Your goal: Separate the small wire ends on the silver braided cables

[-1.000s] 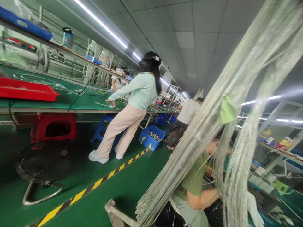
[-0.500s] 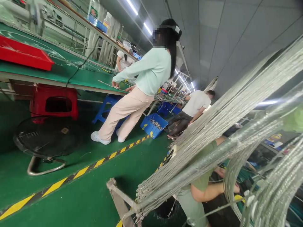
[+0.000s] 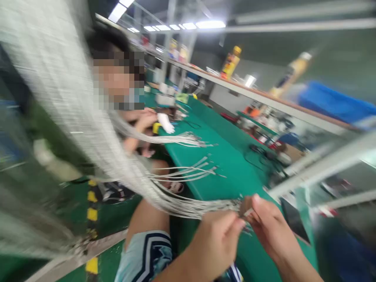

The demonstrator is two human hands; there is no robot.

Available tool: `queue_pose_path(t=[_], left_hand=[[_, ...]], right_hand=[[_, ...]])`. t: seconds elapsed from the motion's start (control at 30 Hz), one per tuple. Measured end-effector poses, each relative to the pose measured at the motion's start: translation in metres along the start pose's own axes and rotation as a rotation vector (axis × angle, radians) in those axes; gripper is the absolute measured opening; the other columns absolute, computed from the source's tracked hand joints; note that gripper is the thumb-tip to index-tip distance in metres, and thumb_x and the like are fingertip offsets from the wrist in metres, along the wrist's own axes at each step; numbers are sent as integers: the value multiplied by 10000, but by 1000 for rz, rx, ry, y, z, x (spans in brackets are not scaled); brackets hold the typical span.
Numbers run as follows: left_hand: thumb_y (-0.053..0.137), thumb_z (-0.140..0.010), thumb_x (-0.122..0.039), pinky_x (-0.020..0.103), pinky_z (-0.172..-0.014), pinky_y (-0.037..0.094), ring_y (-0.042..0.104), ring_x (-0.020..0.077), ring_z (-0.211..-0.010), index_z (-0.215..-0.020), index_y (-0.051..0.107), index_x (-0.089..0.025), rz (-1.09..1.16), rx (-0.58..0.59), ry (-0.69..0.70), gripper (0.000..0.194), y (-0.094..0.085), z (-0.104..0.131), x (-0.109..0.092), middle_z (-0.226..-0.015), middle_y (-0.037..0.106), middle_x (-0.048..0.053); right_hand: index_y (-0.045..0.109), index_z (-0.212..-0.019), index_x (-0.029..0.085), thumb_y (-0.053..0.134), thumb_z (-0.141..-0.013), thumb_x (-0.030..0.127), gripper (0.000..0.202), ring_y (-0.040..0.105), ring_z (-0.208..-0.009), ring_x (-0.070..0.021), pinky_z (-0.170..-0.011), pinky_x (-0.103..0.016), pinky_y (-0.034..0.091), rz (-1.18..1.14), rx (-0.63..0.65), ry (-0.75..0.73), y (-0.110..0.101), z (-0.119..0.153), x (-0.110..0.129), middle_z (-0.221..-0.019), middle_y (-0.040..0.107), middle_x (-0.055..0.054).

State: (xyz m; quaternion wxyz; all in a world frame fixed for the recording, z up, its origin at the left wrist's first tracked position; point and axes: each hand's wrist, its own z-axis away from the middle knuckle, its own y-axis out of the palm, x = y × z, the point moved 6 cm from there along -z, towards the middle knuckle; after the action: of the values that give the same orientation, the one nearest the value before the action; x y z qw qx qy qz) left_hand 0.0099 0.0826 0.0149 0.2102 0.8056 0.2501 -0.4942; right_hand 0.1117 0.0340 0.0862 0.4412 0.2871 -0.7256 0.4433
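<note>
Both my hands meet over the near part of the green workbench (image 3: 252,254). My left hand (image 3: 216,239) is closed, thumb and fingers pressed together in a pinch. Beside it, my right hand (image 3: 270,225) also pinches, its fingertips almost touching the left ones. Something small and pale shows between them, too blurred to name. Just behind the hands, a thick bundle of grey-white cables (image 3: 182,205) reaches the bench, its ends partly hidden by my fingers. Farther along, a few loose cables (image 3: 188,172) and another cable bundle (image 3: 176,139) lie with their ends on the bench.
A person's arm (image 3: 143,121) is at the bench ahead on the left. The large hanging cable mass (image 3: 85,109) fills the left side, above a metal stand foot (image 3: 79,254). On the right, a shelf (image 3: 264,98) carries a blue bin (image 3: 337,102) and bottles.
My view has swung from the aisle, with its standing worker and floor fan, to the bench. Both my hands have come into view, pinched together by the cable ends.
</note>
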Motion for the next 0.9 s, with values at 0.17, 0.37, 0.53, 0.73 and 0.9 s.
queue_pose_path(t=[0.17, 0.37, 0.53, 0.73, 0.9], left_hand=[[470, -1041, -313, 288, -588, 266, 408, 137, -590, -704, 552, -189, -173, -47, -93, 368, 4, -16, 41, -615, 445, -25], [484, -1036, -394, 247, -561, 295, 409, 122, -570, -761, 611, -176, -262, -85, -194, 373, 11, -22, 54, -606, 441, -37], [494, -1031, -417, 235, -521, 286, 380, 109, -525, -799, 629, -172, -255, -87, -243, 363, 23, -25, 61, -591, 428, -45], [536, -1009, -394, 231, -524, 307, 398, 113, -532, -801, 640, -176, -294, -122, -243, 319, 21, -18, 57, -591, 453, -39], [539, -1005, -389, 232, -523, 310, 397, 113, -529, -776, 644, -180, -299, -164, -246, 327, 20, -16, 53, -591, 465, -36]], right_hand=[[448, -559, 233, 411, -1011, 666, 627, 383, -517, -148, -556, -357, 319, -157, -484, -127, -130, 1, -26, -545, 331, 26], [676, -852, 244, 604, -994, 500, 302, 493, -717, -201, -622, -369, 368, -47, -160, 12, -101, 18, -58, -817, 571, -48], [640, -1093, 285, 659, -982, 412, 170, 563, -877, -205, -703, -329, 457, -228, -10, 164, -51, 20, -85, -1033, 611, -46], [650, -894, 218, 732, -929, 405, 207, 532, -701, -134, -619, -257, 448, -422, -12, 211, -40, 4, -85, -838, 604, 0], [631, -793, 209, 757, -880, 485, 316, 539, -636, -145, -569, -268, 462, -427, -36, 227, -36, 0, -85, -768, 630, -11]])
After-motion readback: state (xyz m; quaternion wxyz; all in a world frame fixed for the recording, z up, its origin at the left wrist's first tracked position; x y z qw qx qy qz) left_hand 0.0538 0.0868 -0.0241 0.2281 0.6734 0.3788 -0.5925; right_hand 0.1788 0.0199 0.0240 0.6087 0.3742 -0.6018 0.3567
